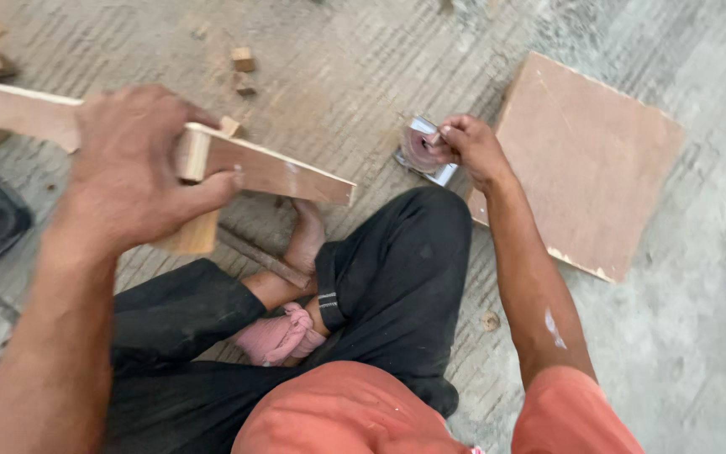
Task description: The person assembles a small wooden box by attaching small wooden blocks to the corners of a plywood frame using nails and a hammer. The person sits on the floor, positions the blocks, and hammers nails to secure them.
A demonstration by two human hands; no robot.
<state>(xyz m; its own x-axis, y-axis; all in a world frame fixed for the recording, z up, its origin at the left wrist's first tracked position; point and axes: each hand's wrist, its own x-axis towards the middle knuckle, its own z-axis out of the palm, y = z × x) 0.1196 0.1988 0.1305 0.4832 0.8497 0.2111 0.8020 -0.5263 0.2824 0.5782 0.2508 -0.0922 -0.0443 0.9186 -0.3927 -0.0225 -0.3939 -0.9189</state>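
Gripped a short wooden block [195,189] against a long wooden strip [279,172] at left, left hand [132,172] wrapped tight around both. Reached right, right hand [468,147] pinched shut on a small shiny container [420,151] near a square plywood board [586,164]. Sat cross-legged on the concrete floor [691,336]. Best done with block square and grip firm.

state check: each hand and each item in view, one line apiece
left hand: closed around a wooden block, held above the floor
wooden block: gripped, pressed against the plank
plank: raised, tilted, one end free
right hand: pinching a small metal container
small metal container: on the floor, open, contents unclear
square board: flat on the floor
wood offcuts: loose on the floor
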